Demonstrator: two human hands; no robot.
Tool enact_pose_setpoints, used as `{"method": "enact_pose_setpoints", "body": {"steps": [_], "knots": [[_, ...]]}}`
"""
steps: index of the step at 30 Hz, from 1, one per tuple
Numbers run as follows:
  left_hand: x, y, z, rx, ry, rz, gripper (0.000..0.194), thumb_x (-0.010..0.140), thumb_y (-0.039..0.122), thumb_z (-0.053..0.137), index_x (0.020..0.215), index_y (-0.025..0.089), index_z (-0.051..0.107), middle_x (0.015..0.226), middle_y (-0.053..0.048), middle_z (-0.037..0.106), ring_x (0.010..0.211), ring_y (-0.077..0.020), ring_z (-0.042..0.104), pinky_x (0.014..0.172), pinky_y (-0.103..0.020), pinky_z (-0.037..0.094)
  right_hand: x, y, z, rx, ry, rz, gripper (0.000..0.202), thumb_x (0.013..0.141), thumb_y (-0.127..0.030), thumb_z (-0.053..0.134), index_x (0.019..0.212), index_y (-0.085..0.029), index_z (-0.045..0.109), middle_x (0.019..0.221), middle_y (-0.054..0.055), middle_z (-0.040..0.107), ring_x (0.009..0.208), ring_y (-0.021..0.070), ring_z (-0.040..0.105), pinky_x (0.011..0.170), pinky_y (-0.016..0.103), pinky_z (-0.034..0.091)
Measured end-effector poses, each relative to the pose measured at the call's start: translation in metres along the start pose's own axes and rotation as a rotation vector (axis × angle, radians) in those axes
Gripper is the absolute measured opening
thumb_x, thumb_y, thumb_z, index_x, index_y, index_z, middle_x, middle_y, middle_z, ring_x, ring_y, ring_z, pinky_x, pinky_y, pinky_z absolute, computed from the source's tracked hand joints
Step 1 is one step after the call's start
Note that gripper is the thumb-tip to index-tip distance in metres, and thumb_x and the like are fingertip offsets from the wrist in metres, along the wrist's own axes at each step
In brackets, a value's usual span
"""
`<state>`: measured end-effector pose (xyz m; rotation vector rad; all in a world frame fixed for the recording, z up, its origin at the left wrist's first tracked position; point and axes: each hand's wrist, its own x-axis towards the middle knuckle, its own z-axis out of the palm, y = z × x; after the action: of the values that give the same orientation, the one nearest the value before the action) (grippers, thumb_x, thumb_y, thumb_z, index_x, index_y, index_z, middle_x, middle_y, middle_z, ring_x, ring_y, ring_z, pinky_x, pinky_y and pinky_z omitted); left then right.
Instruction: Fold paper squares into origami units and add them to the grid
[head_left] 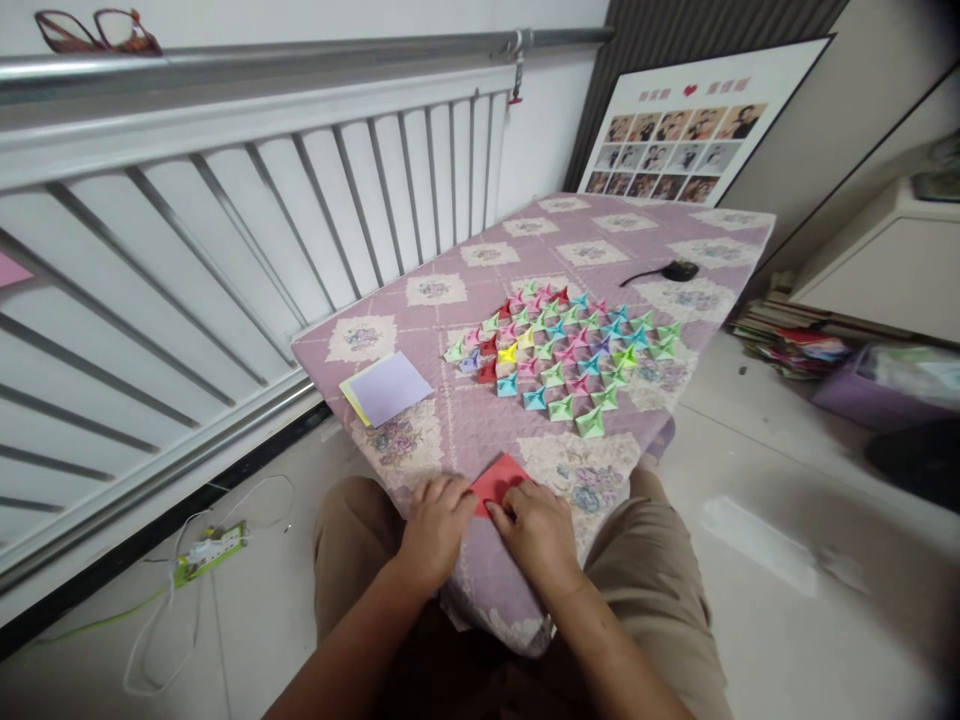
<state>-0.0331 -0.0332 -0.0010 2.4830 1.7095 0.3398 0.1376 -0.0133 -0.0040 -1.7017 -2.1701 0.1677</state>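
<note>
A red sheet of folding paper (504, 474) lies at the near corner of the table, turned so that one point faces away from me. My left hand (437, 528) is at its left corner, fingers closed together and thumb at the paper's edge. Bent over the right side, my right hand (538, 530) has its fingers and thumb closed on the paper. Parts of the sheet are hidden beneath both hands. Beyond it stand rows of small folded paper shapes (552, 374) in green, pink, blue, red and yellow. A stack of square paper (390, 389), lilac on top, lies to the left.
A flowered cloth covers the table (469, 400). A black object with a cable (679, 270) rests at the far right. The radiator (300, 230) runs along the left, with glasses (101, 32) on its pipe. A power strip (211, 552) lies on the floor.
</note>
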Motion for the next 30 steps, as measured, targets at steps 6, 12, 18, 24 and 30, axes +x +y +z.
{"method": "enact_pose_setpoints", "body": {"steps": [6,12,18,24,30], "knots": [[-0.013,-0.006,0.017,-0.026,-0.033,0.068,0.037,0.092,0.021,0.045,0.128,0.023,0.053,0.137,-0.003,0.051,0.126,-0.0213,0.040,0.106,-0.040,0.034,-0.003,0.005,0.002,0.030,0.019,-0.021,0.024,0.082,-0.036,0.065,0.065,-0.020,0.058,0.075,0.002,0.061,0.075,0.0179,0.052,0.069,0.030,0.028],[-0.014,-0.015,0.006,-0.078,-0.047,0.021,0.035,0.089,0.024,0.051,0.124,0.022,0.057,0.133,-0.003,0.055,0.123,-0.0226,0.043,0.106,-0.042,0.034,-0.011,0.025,-0.001,0.126,0.084,-0.025,0.016,0.084,-0.030,0.061,0.072,-0.020,0.060,0.076,0.003,0.060,0.076,0.0186,0.053,0.072,0.031,0.033],[-0.007,-0.011,-0.006,-0.094,-0.056,0.004,0.029,0.087,0.024,0.056,0.115,0.023,0.062,0.125,-0.003,0.059,0.115,-0.0222,0.047,0.102,-0.039,0.036,-0.020,0.014,-0.002,0.240,0.125,-0.196,0.012,0.089,-0.025,0.054,0.091,-0.021,0.065,0.091,0.005,0.063,0.088,0.0208,0.054,0.081,0.035,0.037],[0.000,-0.012,-0.013,-0.008,-0.115,0.067,0.019,0.089,0.027,0.053,0.104,0.023,0.063,0.114,-0.003,0.061,0.107,-0.0218,0.050,0.093,-0.037,0.041,-0.018,-0.004,0.006,0.244,0.013,-0.201,0.019,0.079,-0.022,0.067,0.098,-0.021,0.065,0.098,0.006,0.062,0.094,0.0227,0.054,0.080,0.036,0.041],[0.004,-0.011,-0.008,0.178,-0.153,0.173,0.020,0.091,0.017,0.045,0.104,0.018,0.060,0.109,-0.007,0.060,0.103,-0.0242,0.050,0.090,-0.039,0.042,-0.015,-0.001,0.005,0.222,0.002,-0.164,0.014,0.078,-0.022,0.069,0.092,-0.022,0.065,0.094,0.004,0.062,0.091,0.0211,0.054,0.080,0.034,0.041]]}}
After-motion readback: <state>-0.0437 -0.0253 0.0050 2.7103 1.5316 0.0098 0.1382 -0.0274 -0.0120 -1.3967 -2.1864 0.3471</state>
